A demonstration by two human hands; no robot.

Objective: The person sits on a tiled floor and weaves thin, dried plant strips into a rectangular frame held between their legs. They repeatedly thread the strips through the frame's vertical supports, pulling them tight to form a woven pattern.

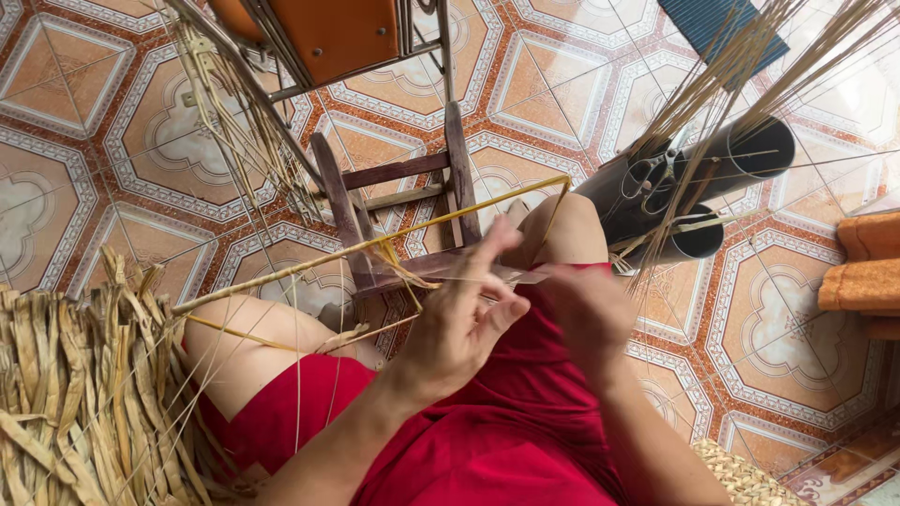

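My left hand (461,314) and my right hand (583,309) meet over my lap, above red shorts. Both pinch thin pale straw strands (497,275) stretched between the fingers. A frame of yellow cane rods (375,244) slants from lower left to upper right in front of my knees, with a corner near my left hand. The strands seem tied to this frame. My bare knees show on either side.
A small dark wooden stool frame (394,187) stands on the patterned tile floor. A heap of dried flat leaves (84,384) lies at the left. Grey tubes (722,169) holding long reeds lean at the right. Orange cloth (867,272) sits at the far right, an orange chair (328,33) above.
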